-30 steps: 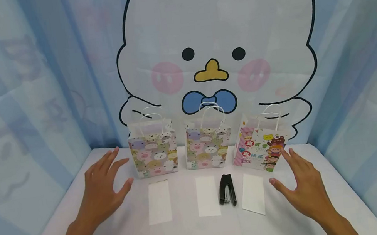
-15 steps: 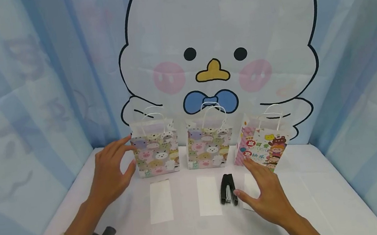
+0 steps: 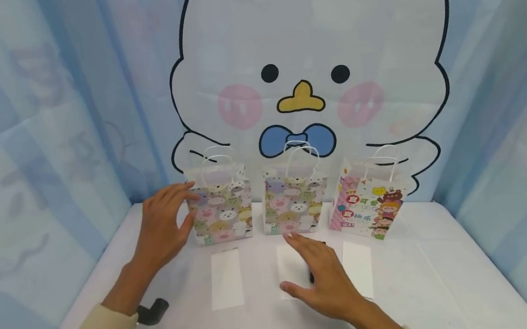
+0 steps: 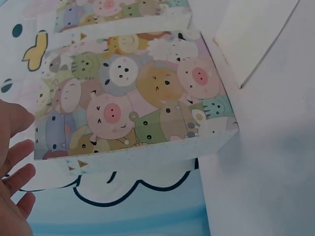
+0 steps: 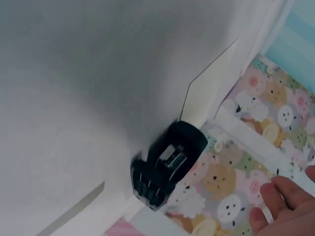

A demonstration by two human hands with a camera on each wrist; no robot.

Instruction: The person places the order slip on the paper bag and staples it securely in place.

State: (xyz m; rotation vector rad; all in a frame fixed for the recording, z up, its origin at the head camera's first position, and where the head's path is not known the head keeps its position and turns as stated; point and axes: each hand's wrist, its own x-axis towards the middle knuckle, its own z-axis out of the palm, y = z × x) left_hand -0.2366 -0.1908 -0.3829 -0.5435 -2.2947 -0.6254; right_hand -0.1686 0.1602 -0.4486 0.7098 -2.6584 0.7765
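Left animal-print bag (image 3: 225, 212): upright, tall axis vertical, just to the right of the left hand (image 3: 165, 224), the nearer of the two.
Left hand: fingers loosely bent, thumb set apart, gripping nothing; fingertips at the bag's left edge, contact not certain.
Right hand (image 3: 327, 279): thumb spread well away from fingers, nothing held; over the middle white card (image 3: 288, 265).
Stapler (image 5: 170, 162): mostly hidden behind the right hand in the head view.
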